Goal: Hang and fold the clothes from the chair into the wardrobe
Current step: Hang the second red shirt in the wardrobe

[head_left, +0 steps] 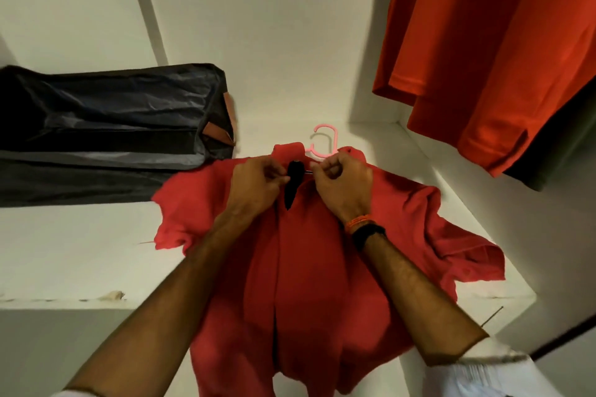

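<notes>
Red shirt [306,267] collar pinched by both hands [303,182].

No legible text, label, brand, number or sign appears in the head view. The red shirt [322,267] on the wardrobe shelf [80,261], the dark bag [106,126] beside it and the hanging red garment [490,51] show plain surfaces only. The brown patches [219,135] on the bag's corner carry no readable marking; any print there is too small to tell.
</notes>
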`<control>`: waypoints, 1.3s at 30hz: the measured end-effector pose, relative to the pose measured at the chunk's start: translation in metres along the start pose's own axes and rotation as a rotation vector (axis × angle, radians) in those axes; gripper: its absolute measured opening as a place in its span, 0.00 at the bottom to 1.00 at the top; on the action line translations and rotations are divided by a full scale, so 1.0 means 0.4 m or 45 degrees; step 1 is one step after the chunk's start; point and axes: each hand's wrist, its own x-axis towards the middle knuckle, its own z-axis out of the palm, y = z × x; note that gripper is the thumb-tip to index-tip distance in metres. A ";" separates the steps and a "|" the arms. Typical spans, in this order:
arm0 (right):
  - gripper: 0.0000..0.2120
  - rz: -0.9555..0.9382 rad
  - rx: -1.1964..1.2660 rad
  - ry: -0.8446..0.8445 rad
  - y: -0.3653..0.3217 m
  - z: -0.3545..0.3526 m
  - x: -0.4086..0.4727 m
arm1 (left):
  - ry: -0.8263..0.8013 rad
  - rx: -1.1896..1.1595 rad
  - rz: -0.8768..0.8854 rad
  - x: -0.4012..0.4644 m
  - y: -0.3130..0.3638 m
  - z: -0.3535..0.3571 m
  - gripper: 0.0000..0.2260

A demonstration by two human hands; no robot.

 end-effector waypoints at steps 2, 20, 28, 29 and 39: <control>0.11 0.010 0.013 0.008 -0.006 0.004 -0.017 | -0.020 0.016 0.019 -0.022 -0.001 -0.001 0.05; 0.09 0.526 -0.166 -0.029 -0.054 0.048 -0.074 | -0.191 0.035 0.043 -0.021 0.001 0.011 0.07; 0.03 0.528 0.305 -0.009 -0.013 0.060 -0.091 | -0.064 -0.308 0.045 -0.023 -0.028 0.024 0.02; 0.03 0.519 0.330 -0.009 -0.016 0.056 -0.093 | -0.081 -0.373 0.020 -0.020 -0.032 0.025 0.03; 0.02 0.407 0.427 -0.060 0.011 0.069 -0.094 | -0.266 -0.891 -0.195 -0.022 -0.041 0.032 0.09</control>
